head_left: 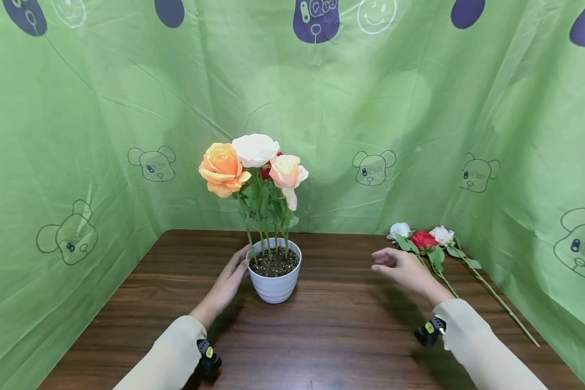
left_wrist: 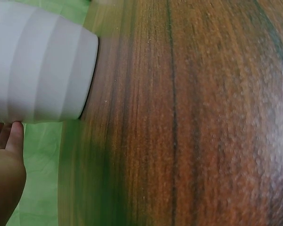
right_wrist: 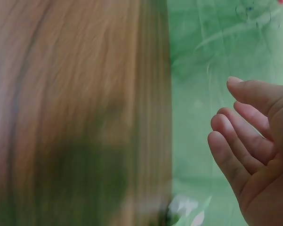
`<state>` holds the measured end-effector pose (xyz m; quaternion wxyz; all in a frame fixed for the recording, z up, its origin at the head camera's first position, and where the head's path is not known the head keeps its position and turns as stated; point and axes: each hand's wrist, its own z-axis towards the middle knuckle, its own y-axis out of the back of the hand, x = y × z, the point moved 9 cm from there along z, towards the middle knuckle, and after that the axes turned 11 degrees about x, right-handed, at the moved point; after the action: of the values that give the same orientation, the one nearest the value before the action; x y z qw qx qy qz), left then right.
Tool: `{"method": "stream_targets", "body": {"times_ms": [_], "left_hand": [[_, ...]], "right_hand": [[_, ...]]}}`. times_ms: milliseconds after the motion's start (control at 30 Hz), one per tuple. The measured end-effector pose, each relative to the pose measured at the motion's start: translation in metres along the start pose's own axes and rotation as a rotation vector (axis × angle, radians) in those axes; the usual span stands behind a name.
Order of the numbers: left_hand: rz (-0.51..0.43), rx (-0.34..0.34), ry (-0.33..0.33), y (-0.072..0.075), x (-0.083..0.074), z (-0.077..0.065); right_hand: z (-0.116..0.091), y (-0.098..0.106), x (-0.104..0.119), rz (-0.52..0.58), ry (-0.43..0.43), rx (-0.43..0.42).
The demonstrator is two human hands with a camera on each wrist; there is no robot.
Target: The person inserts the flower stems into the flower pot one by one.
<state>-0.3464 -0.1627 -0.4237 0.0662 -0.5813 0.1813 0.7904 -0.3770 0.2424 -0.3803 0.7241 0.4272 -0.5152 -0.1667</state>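
A white ribbed flowerpot (head_left: 275, 287) with dark soil (head_left: 274, 263) stands upright on the table, left of middle in the head view. From it rise an orange rose (head_left: 222, 169), a white rose (head_left: 255, 150), a pale peach rose (head_left: 286, 171) and a red flower partly hidden behind them. My left hand (head_left: 231, 277) rests with extended fingers against the pot's left side; the left wrist view has its fingertips (left_wrist: 17, 129) at the pot wall. Over the table to the right, my right hand (head_left: 405, 269) is held in the air, fingers loosely bent and holding nothing.
At the table's right lie a red rose (head_left: 423, 239) and white roses (head_left: 442, 235) on long stems (head_left: 504, 307), partly behind my right hand and forearm. Green printed cloth (head_left: 331, 108) surrounds the brown wooden table (head_left: 322, 336) at the back and sides.
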Motion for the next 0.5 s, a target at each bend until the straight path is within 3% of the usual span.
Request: {"method": "stream_targets", "body": {"times_ms": [500], "left_hand": [[0.012, -0.007, 0.009, 0.001, 0.0, 0.001]], "right_hand": [[-0.065, 0.038, -0.085, -0.092, -0.18, -0.082]]}}
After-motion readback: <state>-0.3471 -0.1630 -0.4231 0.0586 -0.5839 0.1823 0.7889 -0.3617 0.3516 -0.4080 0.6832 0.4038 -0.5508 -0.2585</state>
